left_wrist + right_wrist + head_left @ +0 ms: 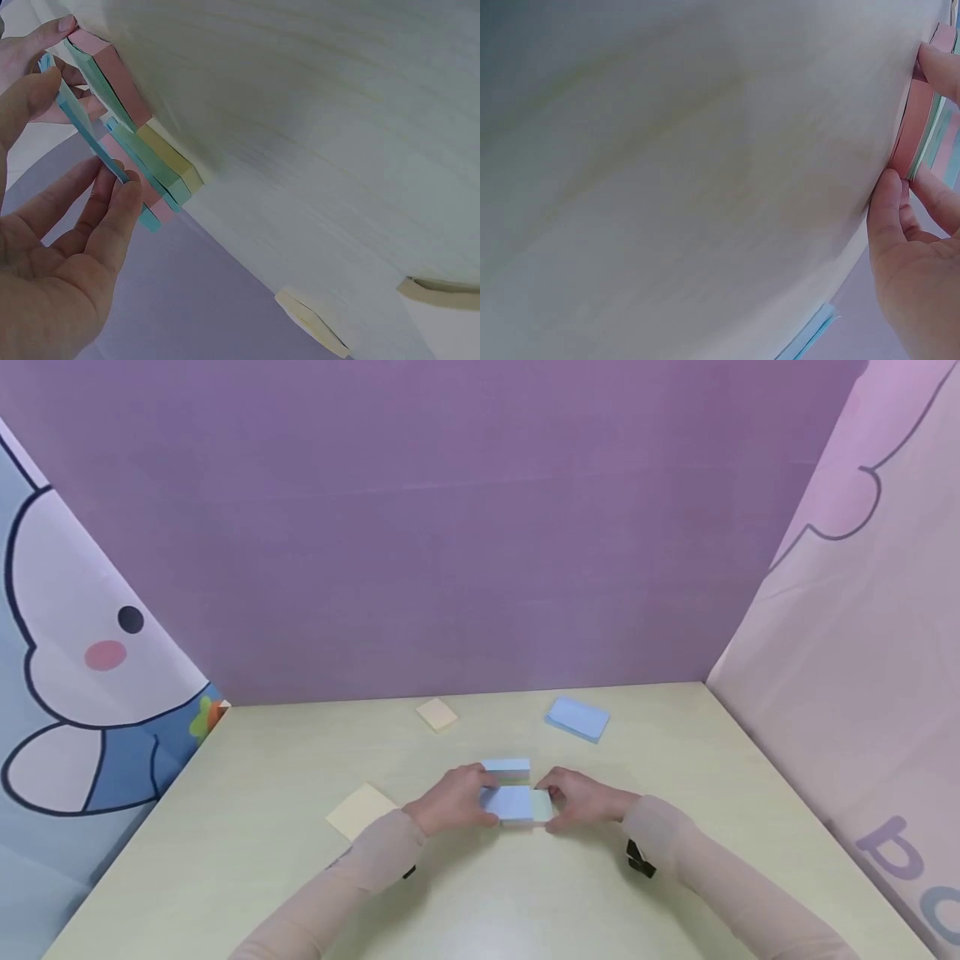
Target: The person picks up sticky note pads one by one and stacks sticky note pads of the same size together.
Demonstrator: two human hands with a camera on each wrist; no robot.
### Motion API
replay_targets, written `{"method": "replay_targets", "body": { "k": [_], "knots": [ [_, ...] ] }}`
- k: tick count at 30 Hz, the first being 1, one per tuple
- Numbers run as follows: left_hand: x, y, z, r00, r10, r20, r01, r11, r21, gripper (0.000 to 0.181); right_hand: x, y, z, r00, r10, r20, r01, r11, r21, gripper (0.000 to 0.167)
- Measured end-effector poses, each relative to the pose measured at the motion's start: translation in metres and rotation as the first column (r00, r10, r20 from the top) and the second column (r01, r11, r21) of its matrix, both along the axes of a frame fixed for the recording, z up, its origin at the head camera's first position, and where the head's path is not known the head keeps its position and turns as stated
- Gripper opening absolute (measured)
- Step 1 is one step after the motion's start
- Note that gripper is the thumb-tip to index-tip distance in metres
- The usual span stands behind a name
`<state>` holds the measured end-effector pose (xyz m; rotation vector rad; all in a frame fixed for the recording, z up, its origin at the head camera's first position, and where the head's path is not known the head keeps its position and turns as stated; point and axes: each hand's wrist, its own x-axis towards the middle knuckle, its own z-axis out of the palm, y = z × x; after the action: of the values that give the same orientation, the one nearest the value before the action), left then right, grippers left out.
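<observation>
My left hand (457, 797) pinches a thin blue sticky note pad (512, 803) by its edges, fingers at the far side and thumb at the near side. In the left wrist view this blue pad (94, 131) is tilted slightly over the stack below. My right hand (585, 797) grips the lower stack, a green pad (542, 807) on a pink pad (124, 82), by its edges; the pink pad (915, 127) rests on the table. Just behind stands another stack (506, 769) of yellow, green, pink and blue pads, partly hidden by the left fingers.
A large pale yellow pad (362, 811) lies by the left forearm. Farther back on the table (300, 752) are a small cream pad (437, 715) and a blue pad (577, 719). A purple backdrop (465, 543) stands behind the table, with printed cloth panels at both sides.
</observation>
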<state>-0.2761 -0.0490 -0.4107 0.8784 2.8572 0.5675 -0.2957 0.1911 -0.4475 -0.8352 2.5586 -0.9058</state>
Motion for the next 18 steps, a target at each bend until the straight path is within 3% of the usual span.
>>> {"method": "replay_targets", "body": {
  "k": [18],
  "knots": [
    [-0.003, 0.015, -0.008, 1.0, 0.01, 0.022, -0.01, 1.0, -0.011, 0.05, 0.0, -0.003, -0.001, 1.0, -0.003, 0.007, 0.003, 1.0, 0.014, 0.056]
  ]
}}
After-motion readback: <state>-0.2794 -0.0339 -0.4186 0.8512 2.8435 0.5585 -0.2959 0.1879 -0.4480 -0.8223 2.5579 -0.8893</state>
